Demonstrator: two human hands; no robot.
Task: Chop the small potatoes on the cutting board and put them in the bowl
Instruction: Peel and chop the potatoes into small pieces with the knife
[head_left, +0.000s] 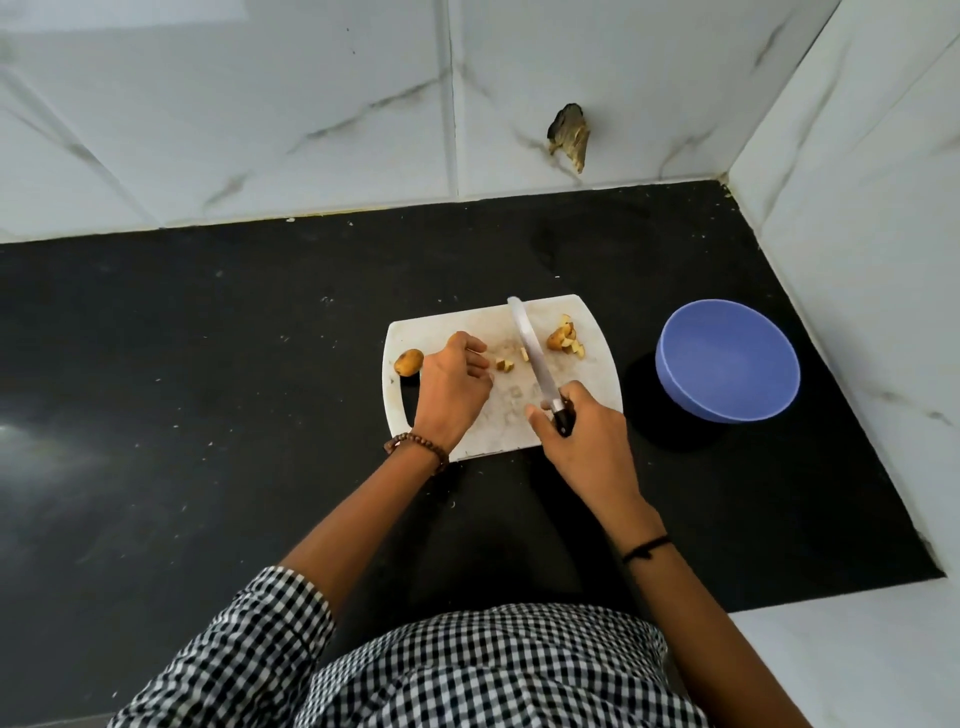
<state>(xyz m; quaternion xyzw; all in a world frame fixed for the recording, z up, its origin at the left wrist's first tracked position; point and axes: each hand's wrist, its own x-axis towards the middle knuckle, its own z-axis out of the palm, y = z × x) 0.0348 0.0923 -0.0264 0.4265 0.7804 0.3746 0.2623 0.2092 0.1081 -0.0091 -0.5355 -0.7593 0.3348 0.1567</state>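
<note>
A white cutting board (597, 374) lies on the black counter. A whole small potato (409, 361) rests at the board's left edge. My left hand (453, 392) hovers over the board's left half with fingers spread, and another potato (457, 339) peeks out just beyond its knuckles. A couple of cut pieces (505, 365) lie by its fingertips. My right hand (582, 439) grips the black handle of a knife (527, 345), whose blade runs across the board's middle. A pile of chopped potato (565, 340) sits at the board's far right. The blue bowl (727, 361), right of the board, looks empty.
The black counter (208, 364) meets white marble-tiled walls at the back and right. A broken hole (569, 136) shows in the back wall. The counter's right edge ends near the bowl's side wall.
</note>
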